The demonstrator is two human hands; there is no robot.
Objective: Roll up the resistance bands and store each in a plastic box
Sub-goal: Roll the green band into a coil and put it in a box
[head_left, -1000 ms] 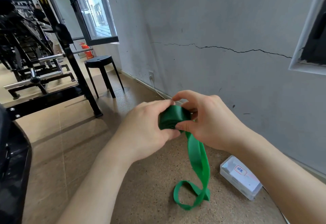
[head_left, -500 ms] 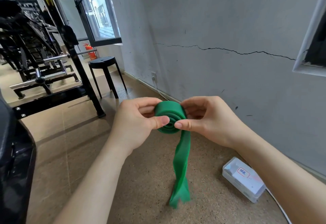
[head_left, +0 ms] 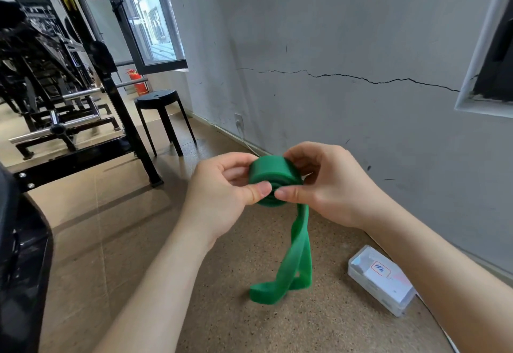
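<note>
A green resistance band (head_left: 273, 170) is wound into a thick roll held in front of me above the floor. My left hand (head_left: 222, 197) grips the roll's left side, thumb pressed on its face. My right hand (head_left: 330, 186) grips the right side, thumb meeting the left thumb at the roll's centre. The band's loose tail (head_left: 297, 263) hangs down from the roll and ends in a loop near the floor. A clear plastic box (head_left: 380, 279) with a white label lies on the floor at the lower right, under my right forearm.
A cracked grey wall (head_left: 333, 61) runs along the right. A black stool (head_left: 159, 102) stands near it further back. A black weight rack (head_left: 83, 119) fills the left. A dark padded object (head_left: 19, 255) sits at the left edge. The floor is speckled brown.
The roll has grown as both hands wound more band onto it. The hanging tail has become shorter and its end has lifted off the floor.
</note>
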